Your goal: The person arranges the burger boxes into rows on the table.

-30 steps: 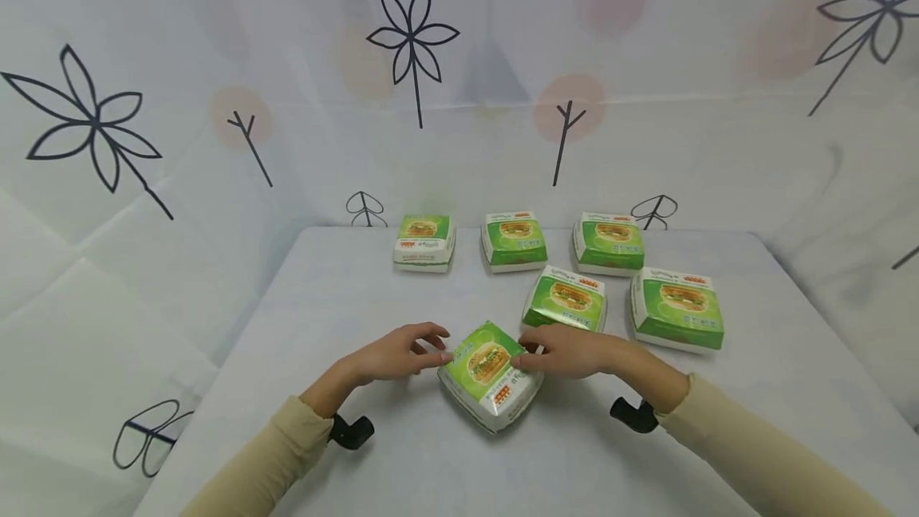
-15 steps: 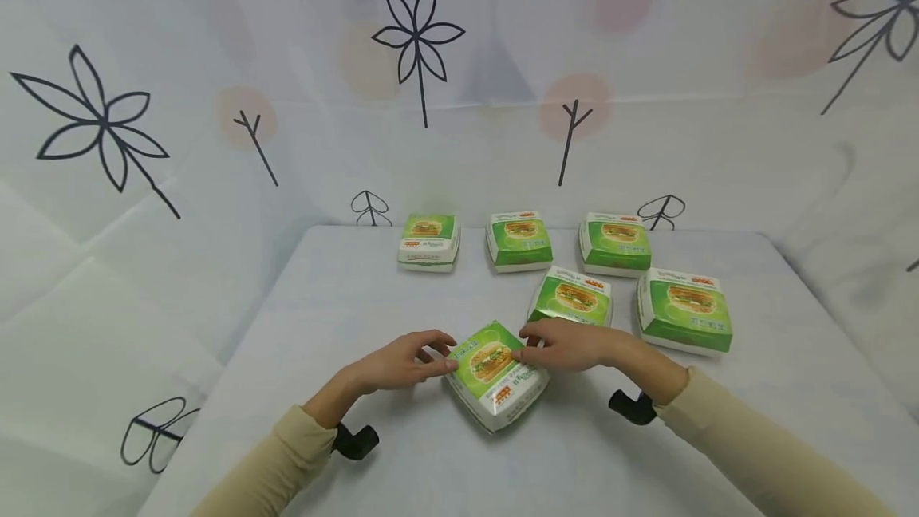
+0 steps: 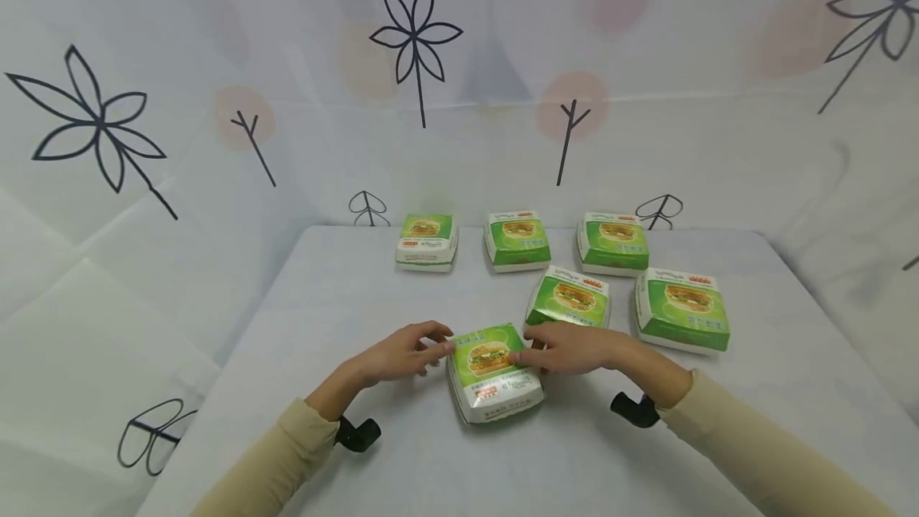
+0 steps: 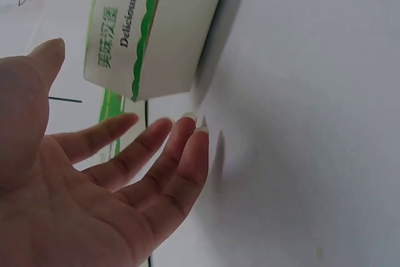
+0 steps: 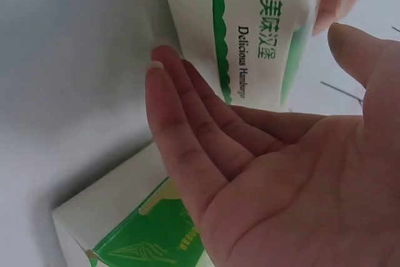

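Observation:
A green and white hamburger box (image 3: 495,373) sits near the middle of the table between my two hands. My left hand (image 3: 402,353) is at its left; in the left wrist view the fingers (image 4: 169,173) are spread loosely and the thumb stands apart from the box's printed side. My right hand (image 3: 570,348) is at the other side, its relaxed fingers (image 5: 181,110) close against the box wall in the right wrist view. Whether they touch it is unclear. Behind the right hand, another hamburger box (image 3: 570,295) is partly covered by it.
Along the table's back edge stand three more boxes: left (image 3: 427,242), centre (image 3: 517,242) and right (image 3: 613,242). A further box (image 3: 682,309) is to the right of my right hand. A patterned cloth (image 3: 488,38) hangs behind the white table (image 3: 323,286).
The middle hamburger box has turned from a diagonal stance to nearly square with the table. Both hands have shifted slightly and stay at its sides. The other boxes have kept their places.

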`<state>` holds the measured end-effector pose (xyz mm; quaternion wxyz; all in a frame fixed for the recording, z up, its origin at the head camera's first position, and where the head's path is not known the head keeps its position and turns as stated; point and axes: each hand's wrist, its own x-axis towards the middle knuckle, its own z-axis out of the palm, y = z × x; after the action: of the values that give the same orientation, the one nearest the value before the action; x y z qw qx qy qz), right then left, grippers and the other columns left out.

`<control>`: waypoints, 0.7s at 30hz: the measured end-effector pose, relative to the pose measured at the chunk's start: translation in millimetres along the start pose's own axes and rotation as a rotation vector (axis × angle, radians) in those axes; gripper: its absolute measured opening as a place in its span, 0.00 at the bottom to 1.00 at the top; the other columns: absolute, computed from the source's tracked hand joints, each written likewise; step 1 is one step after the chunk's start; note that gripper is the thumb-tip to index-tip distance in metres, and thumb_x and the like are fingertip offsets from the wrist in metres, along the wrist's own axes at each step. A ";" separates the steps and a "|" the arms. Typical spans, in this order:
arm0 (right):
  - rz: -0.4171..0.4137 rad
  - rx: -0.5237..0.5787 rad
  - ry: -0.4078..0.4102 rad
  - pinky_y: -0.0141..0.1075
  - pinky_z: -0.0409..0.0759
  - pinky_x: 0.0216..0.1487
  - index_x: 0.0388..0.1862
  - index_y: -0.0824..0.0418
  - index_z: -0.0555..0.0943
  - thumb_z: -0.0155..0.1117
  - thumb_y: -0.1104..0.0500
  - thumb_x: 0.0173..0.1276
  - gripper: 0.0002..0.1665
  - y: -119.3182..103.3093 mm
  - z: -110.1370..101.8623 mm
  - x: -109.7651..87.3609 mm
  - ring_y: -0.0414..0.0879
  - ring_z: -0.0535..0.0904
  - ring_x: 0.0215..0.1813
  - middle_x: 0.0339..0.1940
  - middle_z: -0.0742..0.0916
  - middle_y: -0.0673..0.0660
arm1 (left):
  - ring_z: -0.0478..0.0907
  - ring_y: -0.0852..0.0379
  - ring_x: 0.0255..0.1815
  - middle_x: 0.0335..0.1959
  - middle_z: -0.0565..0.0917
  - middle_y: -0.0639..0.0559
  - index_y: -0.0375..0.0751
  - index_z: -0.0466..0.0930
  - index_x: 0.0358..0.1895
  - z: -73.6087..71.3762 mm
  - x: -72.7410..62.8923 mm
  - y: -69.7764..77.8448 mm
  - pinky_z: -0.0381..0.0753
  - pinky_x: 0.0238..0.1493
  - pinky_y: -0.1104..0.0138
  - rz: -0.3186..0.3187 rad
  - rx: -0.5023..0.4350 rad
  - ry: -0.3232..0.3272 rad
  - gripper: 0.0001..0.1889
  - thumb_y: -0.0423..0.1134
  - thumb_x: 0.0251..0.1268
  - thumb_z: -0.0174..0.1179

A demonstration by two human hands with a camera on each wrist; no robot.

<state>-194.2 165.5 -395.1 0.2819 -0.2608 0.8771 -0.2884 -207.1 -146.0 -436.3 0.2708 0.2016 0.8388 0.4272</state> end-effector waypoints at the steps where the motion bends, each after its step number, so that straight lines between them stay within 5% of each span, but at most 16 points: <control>1: 0.009 0.015 -0.001 0.41 0.75 0.36 0.40 0.58 0.77 0.56 0.42 0.80 0.20 0.3 -0.5 0.1 0.45 0.76 0.35 0.33 0.83 0.53 | 0.82 0.50 0.50 0.63 0.77 0.44 0.42 0.72 0.69 1.8 -1.5 0.9 0.86 0.45 0.59 -0.006 -0.016 0.002 0.24 0.53 0.80 0.54; 9: 0.052 0.062 -0.006 0.39 0.76 0.36 0.44 0.59 0.78 0.55 0.42 0.80 0.20 5.3 2.6 2.5 0.45 0.77 0.36 0.34 0.83 0.52 | 0.83 0.52 0.49 0.65 0.73 0.42 0.40 0.66 0.73 14.6 -0.3 4.7 0.86 0.43 0.60 -0.025 -0.051 -0.014 0.31 0.54 0.76 0.59; 21: 0.126 0.134 0.023 0.39 0.78 0.36 0.46 0.59 0.78 0.56 0.41 0.79 0.22 0.0 17.0 -6.4 0.47 0.80 0.37 0.33 0.85 0.55 | 0.84 0.50 0.46 0.64 0.75 0.40 0.36 0.66 0.72 12.0 9.1 3.4 0.88 0.44 0.58 -0.065 -0.110 0.010 0.31 0.53 0.77 0.58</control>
<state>-178.8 163.4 -404.4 0.3062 -0.1822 0.8737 -0.3311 -206.2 -131.7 -441.9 0.2909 0.1567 0.8216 0.4646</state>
